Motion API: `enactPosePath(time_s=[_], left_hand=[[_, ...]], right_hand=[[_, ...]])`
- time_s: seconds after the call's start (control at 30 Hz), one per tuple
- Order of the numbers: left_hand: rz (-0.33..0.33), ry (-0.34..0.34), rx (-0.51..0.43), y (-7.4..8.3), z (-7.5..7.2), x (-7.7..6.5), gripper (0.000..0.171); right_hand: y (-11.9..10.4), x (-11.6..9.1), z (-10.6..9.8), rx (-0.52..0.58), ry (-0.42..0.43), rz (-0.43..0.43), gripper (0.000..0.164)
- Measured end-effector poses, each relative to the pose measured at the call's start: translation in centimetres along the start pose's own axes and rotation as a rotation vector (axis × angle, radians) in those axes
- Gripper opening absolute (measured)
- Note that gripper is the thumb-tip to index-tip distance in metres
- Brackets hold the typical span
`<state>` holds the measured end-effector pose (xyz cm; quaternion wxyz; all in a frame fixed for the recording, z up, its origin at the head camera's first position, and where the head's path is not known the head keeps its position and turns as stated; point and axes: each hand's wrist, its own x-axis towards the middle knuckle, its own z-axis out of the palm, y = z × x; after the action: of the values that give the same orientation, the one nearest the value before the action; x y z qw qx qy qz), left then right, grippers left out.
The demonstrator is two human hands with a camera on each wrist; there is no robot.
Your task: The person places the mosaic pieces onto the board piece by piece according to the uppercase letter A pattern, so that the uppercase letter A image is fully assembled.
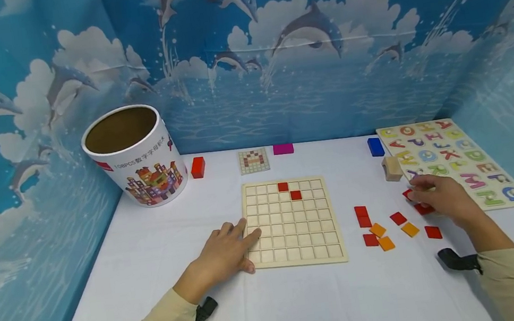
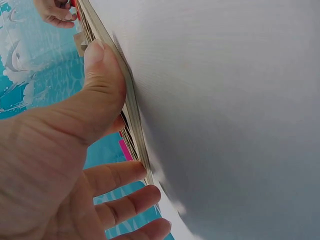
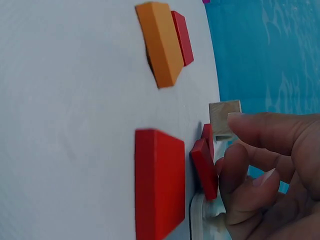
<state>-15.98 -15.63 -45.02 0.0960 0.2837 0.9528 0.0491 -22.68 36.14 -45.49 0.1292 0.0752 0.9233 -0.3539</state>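
Note:
A pale wooden grid board [image 1: 299, 266] lies on the white table with two red square tiles in its upper cells, one a red tile [image 1: 282, 187]. My left hand [image 1: 222, 250] rests on its left edge with fingers spread; in the left wrist view the thumb [image 2: 102, 67] touches the board's edge [image 2: 131, 95]. My right hand [image 1: 442, 199] is over the right side of the table, its fingertips at a red tile [image 1: 407, 194]. Another red tile [image 1: 423, 208] lies partly under this hand. In the right wrist view, thumb and index stand apart beside a red tile [image 3: 204, 167], with none plainly between them.
Loose red and orange tiles, including an orange tile [image 1: 386, 243], lie right of the board. A wooden cube [image 1: 392, 169], blue block [image 1: 376, 147] and letter board [image 1: 485, 175] are farther right. Behind stand a bucket [image 1: 151, 163], red block [image 1: 198, 167], pattern card [image 1: 254, 161] and magenta block [image 1: 283, 149].

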Motion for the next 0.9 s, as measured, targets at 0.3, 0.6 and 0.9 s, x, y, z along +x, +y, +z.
enactPosePath(time_s=[0.3, 0.6, 0.9], left_hand=[[0.011, 0.009, -0.005, -0.1, 0.1, 0.0, 0.087], [0.008, 0.011, -0.008, 0.0, 0.0, -0.1, 0.087], [0.005, 0.009, -0.012, 0.1, -0.1, -0.2, 0.087]], right_hand=[[-1.5, -0.3, 1.2, -0.093, -0.003, -0.055, 0.058], [-2.2, -0.3, 1.6, -0.158, -0.022, -0.048, 0.044], [-2.4, -0.4, 1.8, -0.155, -0.006, -0.041, 0.048]])
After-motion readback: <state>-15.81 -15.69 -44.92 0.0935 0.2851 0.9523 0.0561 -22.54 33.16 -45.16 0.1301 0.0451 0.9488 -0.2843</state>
